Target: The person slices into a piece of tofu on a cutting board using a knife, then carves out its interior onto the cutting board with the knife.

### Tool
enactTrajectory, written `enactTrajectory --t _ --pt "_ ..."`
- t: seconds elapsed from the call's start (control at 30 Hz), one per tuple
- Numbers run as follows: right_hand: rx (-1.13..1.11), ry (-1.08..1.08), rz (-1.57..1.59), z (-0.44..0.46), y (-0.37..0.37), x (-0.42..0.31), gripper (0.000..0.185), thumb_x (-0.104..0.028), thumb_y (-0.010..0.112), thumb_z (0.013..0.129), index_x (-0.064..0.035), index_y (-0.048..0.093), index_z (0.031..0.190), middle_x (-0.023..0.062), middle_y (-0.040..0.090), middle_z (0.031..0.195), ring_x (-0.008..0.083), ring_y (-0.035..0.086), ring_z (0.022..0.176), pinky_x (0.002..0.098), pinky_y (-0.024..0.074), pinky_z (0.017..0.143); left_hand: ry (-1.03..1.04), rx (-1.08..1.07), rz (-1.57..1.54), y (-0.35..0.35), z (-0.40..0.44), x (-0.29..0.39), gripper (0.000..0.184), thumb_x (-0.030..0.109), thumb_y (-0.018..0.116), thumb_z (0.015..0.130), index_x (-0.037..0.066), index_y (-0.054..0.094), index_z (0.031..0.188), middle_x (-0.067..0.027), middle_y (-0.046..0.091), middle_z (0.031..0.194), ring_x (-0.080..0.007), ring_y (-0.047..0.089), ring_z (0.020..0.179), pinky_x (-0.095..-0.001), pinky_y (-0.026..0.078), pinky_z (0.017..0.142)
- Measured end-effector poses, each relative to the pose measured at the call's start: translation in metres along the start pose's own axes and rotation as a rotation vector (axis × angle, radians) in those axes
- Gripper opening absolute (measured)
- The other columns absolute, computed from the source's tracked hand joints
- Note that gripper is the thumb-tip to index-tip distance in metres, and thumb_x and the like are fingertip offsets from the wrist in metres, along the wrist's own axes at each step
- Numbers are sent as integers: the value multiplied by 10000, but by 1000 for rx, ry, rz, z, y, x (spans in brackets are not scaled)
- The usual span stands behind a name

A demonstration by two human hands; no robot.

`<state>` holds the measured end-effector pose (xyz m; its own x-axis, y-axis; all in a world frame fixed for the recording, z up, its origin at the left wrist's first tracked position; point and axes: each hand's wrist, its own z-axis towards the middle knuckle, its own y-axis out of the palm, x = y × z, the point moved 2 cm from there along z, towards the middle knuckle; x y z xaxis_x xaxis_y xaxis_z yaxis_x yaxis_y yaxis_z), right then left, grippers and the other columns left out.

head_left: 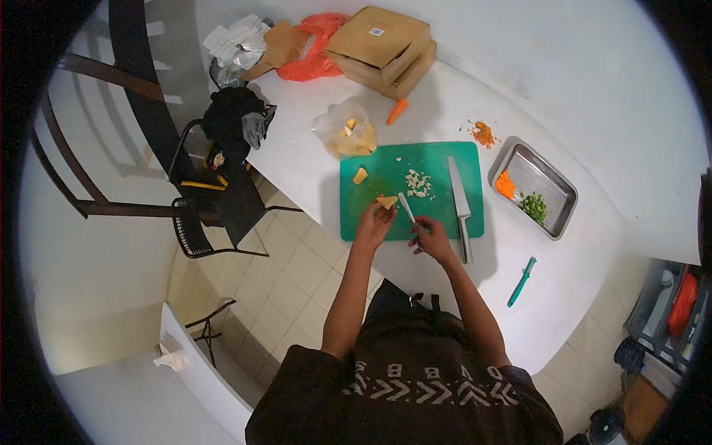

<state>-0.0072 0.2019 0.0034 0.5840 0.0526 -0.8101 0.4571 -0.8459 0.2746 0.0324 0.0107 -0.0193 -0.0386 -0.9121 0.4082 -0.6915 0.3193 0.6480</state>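
My left hand pinches a yellowish wedge over the lower edge of the green cutting board. Just to its right, my right hand is closed round the handle of a small knife, whose blade points up toward the wedge. Another yellowish piece lies at the board's left. Small pale chopped bits are scattered mid-board. A large knife rests along the board's right side, its handle over the lower edge.
Beyond the board stand a plastic bag of yellowish pieces, a carrot and cardboard boxes. At right are orange peelings, a metal tray with orange and green bits, and a teal peeler.
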Motion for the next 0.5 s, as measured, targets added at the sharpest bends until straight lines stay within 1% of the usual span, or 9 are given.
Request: enactTrajectory --t 0.07,0.1,0.17,0.23,0.3,0.37,0.4,0.47,0.5 --pt "-20 -108 -198 -9 3 -14 246 -108 540 980 45 596 1164 114 684 824 188 670 583 310 549 496 12 -15 -45 -2 -4 0 297 118 585 947 24 535 1224 -178 552 1182 -287 613 1013 -399 563 877" --pt "-22 -113 -197 -8 3 -9 246 -108 540 980 45 596 1164 114 684 824 188 670 583 310 549 496 17 -30 -91 -4 -4 0 301 109 587 940 14 532 1221 -187 540 1193 -300 609 1021 -404 564 881" --pt "22 -385 -369 -10 2 -3 236 -93 546 969 39 599 1157 125 691 773 184 667 559 322 530 510 9 -49 -128 -7 -6 0 306 111 602 936 14 532 1217 -185 537 1193 -298 606 1029 -400 569 875" --pt "34 -384 -393 -20 4 -13 229 -86 555 958 32 611 1146 138 684 744 201 671 571 336 524 531 1 -67 -165 -5 -10 1 311 114 617 932 14 533 1214 -183 534 1193 -296 602 1036 -397 573 869" --pt "48 -381 -416 -24 5 -16 223 -79 565 947 26 623 1134 152 677 715 218 676 583 351 517 552 -21 -5 -201 -6 -11 1 305 128 653 934 15 554 1200 -182 539 1177 -285 603 1031 -393 576 880" --pt "147 -625 -589 -22 5 -13 205 -90 571 940 20 646 1095 188 649 701 270 652 582 384 486 556 -23 -15 -204 -11 -9 -1 298 136 663 936 16 566 1191 -175 546 1164 -277 609 1014 -388 580 879" --pt "146 -628 -589 -26 7 -18 205 -90 571 940 20 646 1095 188 649 701 270 652 582 384 486 556 -25 -24 -207 -11 -9 -1 292 144 672 938 17 578 1183 -168 553 1151 -270 615 996 -383 584 878" --pt "155 -525 -592 -34 8 -27 195 -101 574 938 13 657 1072 204 617 685 301 606 565 405 441 544 -21 -36 -231 -13 -10 -3 285 151 669 942 17 586 1179 -158 562 1134 -264 620 982 -380 590 869" --pt "151 -530 -593 -36 9 -29 195 -101 574 938 13 657 1072 204 617 685 301 606 565 405 441 544 -20 -48 -253 -11 -12 -2 278 157 666 946 17 594 1175 -148 571 1116 -258 625 967 -376 595 861"
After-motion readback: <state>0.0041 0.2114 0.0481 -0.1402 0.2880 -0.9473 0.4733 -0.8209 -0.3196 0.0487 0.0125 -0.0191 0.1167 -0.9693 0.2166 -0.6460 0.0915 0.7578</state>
